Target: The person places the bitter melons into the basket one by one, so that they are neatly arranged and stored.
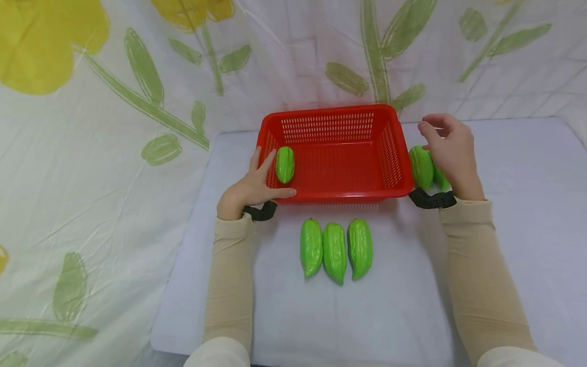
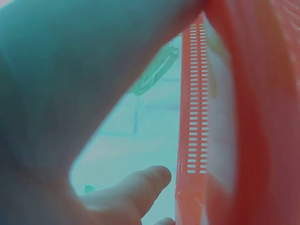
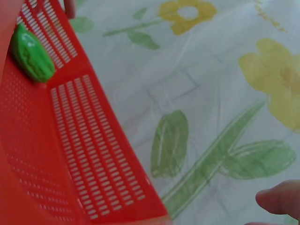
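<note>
A white table (image 1: pixel 504 214) stands against a flower-printed cloth backdrop (image 1: pixel 91 127). At the table's far edge sits a red slotted basket (image 1: pixel 335 114), holding one green gourd (image 1: pixel 285 164) against its left wall. Three more gourds (image 1: pixel 335 250) lie side by side just in front of the basket's near rim. Two further gourds (image 1: pixel 422 165) lie just beside its right wall. The left hand (image 1: pixel 249 189) rests on the basket's near left corner, fingers straight. The right hand (image 1: pixel 451 150) hovers over the right pair, fingers loosely curled, gripping nothing.
</note>
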Demonstrator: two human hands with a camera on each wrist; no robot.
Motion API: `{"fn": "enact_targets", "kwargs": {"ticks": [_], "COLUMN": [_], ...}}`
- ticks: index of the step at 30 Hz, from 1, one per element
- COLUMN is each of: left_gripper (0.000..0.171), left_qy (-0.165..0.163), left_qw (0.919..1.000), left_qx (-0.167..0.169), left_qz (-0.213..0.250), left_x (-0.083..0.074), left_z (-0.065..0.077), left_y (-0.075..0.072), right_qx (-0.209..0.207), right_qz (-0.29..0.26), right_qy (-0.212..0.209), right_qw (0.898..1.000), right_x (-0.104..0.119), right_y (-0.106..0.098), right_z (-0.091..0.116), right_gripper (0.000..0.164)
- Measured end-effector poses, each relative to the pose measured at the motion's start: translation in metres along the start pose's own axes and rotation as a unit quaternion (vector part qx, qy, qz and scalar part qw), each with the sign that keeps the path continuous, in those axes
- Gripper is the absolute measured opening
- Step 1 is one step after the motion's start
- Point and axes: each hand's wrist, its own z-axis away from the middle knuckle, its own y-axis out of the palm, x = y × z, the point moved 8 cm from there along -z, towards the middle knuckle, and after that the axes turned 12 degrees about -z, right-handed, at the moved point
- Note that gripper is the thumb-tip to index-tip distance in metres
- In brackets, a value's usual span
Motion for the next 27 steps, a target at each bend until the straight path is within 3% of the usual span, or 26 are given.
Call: {"fn": "enact_targets", "kwargs": {"ticks": [7,16,27], "left_gripper": [0.121,0.121,0.12], "left_qy": [0.0,-0.001,0.003], "left_qw": [1.0,1.0,1.0], "left_qx": [0.0,0.0,-0.002], "left_qz": [-0.006,-0.001,0.007], "left_x": [0.0,0.001,0.002], "left_z": [0.0,-0.001,-0.002], "left_y": [0.0,0.0,0.001], "right_qx": [-0.015,-0.044,-0.036], "right_qz": [0.021,0.089,0.123], "right_qy": [0.034,0.047,0.086], "right_qw": [0.999,0.994,0.988], "right_x": [-0.016,-0.039,-0.062], "right_y": [-0.018,-0.029,-0.039], "right_z": [-0.007,-0.015,-0.02], "right_gripper": [0.051,0.056,0.068]}}
